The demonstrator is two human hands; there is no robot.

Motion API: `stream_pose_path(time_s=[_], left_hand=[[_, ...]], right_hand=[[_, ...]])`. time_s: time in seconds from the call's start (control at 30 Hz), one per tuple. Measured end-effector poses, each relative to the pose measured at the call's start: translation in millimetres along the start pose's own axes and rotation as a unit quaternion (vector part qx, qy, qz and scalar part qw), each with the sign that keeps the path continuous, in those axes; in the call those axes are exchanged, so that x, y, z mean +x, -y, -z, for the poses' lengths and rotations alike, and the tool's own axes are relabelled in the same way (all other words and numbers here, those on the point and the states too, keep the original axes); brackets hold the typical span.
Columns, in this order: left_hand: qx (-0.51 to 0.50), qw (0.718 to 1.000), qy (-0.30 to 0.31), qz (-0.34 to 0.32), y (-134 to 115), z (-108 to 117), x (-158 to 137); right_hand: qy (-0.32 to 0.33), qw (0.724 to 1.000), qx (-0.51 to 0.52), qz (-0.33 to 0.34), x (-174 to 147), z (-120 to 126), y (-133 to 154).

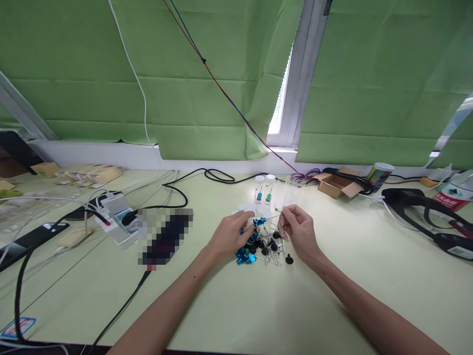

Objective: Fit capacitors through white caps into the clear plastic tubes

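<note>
My left hand (232, 230) is closed, its fingertips pinching a small shiny blue metal fitting (260, 221). From the fitting a thin metal rod (271, 217) runs rightward to the fingertips of my right hand (298, 230), which are pressed together at its end. Under and between both hands lies a mixed heap: loose blue fittings (246, 257), black round knobs (289, 259) and bent thin wires (272, 257). Part of the heap is hidden by my left fingers. Just behind stand two small clear bottles with white caps, one holding a blue piece (259, 196), the other a green piece (268, 197).
Clear cups (295, 185) and an open cardboard box (339, 184) stand at the back. On the right lie black-framed goggles (436, 217) near a bottle with a red label (456, 192). A power strip (120, 219), a pixelated dark object (168, 239) and cables occupy the left.
</note>
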State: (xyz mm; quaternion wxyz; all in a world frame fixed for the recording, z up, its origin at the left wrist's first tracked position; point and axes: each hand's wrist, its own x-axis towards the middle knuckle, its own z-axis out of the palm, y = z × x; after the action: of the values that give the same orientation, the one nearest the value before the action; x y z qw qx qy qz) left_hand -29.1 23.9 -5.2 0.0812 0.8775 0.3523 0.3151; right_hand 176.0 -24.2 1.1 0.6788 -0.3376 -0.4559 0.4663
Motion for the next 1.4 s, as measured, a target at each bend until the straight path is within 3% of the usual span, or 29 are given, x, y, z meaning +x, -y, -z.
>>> stream_pose_path(time_s=[0.6,1.0,1.4], left_hand=[[0.023,1.000,0.010,0.018,-5,1,1],[0.056,0.998,-0.010,0.024,-10,2,1],[0.075,0.997,-0.002,0.028,-11,-2,-2]], right_hand=[[0.020,0.999,-0.043,-0.024,-3,-1,3],[0.003,0.997,-0.006,-0.075,1,0,-1],[0.061,0.994,-0.054,-0.067,-5,-3,-3]])
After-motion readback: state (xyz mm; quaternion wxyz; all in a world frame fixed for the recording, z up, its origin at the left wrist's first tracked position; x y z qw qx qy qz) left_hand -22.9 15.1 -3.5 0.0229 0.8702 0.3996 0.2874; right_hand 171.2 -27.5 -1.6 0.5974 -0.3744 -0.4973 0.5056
